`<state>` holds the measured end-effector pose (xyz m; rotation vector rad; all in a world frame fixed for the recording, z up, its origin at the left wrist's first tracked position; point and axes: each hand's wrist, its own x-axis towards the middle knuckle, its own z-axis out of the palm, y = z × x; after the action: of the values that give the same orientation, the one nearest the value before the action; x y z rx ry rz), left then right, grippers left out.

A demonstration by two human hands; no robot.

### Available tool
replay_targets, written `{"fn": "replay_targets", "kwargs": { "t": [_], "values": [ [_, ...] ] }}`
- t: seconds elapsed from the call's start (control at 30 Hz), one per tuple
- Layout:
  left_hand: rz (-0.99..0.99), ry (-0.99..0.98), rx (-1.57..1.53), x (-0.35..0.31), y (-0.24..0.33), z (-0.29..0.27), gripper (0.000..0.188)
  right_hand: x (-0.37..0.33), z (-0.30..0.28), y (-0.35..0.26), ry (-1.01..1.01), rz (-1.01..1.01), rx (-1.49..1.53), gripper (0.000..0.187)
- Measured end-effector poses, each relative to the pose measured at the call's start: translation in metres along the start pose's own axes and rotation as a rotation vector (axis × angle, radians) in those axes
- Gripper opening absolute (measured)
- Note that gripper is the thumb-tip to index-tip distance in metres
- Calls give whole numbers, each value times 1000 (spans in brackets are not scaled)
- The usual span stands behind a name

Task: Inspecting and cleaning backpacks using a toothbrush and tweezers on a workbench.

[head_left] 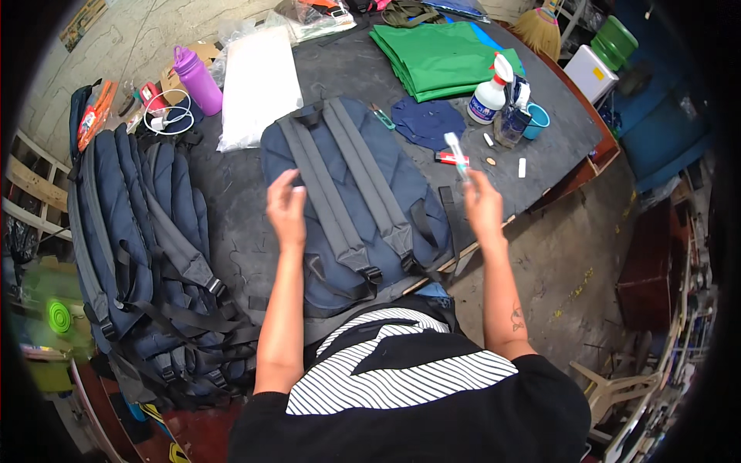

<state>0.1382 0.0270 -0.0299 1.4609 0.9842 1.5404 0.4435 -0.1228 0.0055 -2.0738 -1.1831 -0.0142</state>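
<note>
A dark blue backpack [324, 166] lies flat on the dark table, its grey padded shoulder straps [359, 185] facing up and its black buckles toward me. My left hand [287, 208] is at the backpack's left side, fingers apart and nothing in them. To the right of the backpack, my right hand [483, 204] pinches a slim white-and-teal stick [457, 154], which looks like a toothbrush; it is raised and its exact kind is unclear. Close by lie a small red object [445, 157], folded navy cloth [428, 123] and teal-handled thread snips [383, 117].
More navy backpacks [139, 224] are stacked at the left. Farther back are a purple bottle [198, 81], a white cable [184, 116], white sheets [261, 89] and green fabric [444, 58]. A spray bottle [488, 100] and a blue cup [536, 121] stand near the right table edge.
</note>
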Motion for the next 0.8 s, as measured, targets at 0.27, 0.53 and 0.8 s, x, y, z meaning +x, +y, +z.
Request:
{"fn": "replay_targets", "kwargs": {
  "t": [0.27,0.53,0.8],
  "values": [
    [-246,-124,781,-18,-3,-63,56,15,2,77,203,-95,-454,45],
    [-516,54,228,-13,10,-44,81,49,54,93,208,-153,-101,35],
    [-336,107,-166,11,1,-80,57,74,62,68,52,-334,-353,33]
  ]
}}
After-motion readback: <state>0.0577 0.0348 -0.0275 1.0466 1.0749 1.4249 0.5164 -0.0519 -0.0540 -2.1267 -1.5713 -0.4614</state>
